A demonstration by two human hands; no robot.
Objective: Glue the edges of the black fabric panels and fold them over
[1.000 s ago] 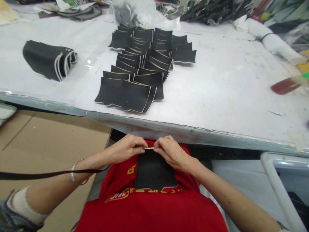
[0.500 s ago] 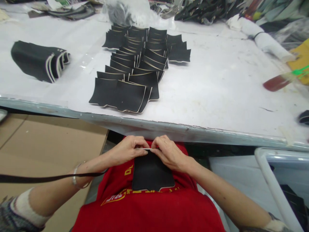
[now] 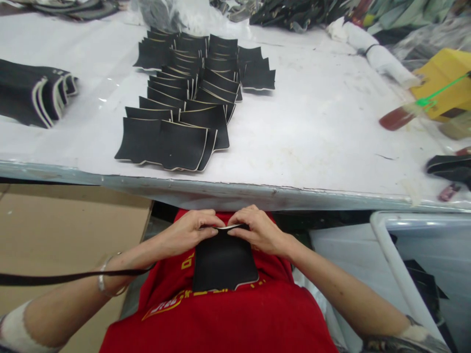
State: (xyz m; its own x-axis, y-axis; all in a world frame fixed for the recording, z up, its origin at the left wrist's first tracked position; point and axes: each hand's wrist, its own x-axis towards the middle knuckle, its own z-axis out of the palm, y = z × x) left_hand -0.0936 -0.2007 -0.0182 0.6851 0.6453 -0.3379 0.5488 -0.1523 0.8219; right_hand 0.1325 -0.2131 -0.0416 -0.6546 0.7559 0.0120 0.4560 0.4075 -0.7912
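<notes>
Over the red apron (image 3: 221,323) on my lap hangs a black leather piece (image 3: 225,260) with a pale edge. My left hand (image 3: 196,228) pinches its upper edge on the left side. Close beside it, my right hand (image 3: 253,229) grips the same edge between thumb and fingers. The piece's lower edge rests on the apron. In front of me on the white table, many similar black pieces (image 3: 162,142) lie in overlapping rows.
Folded black material (image 3: 25,93) lies at the table's left. At the right are a white roll (image 3: 390,61), a yellow object (image 3: 441,88) and a red-handled tool (image 3: 397,116). A white bin (image 3: 386,245) with black pieces stands below right.
The view has shifted, so the table's contents appear farther left. My right fingers have spread slightly along the upper edge, which now looks more curved.
</notes>
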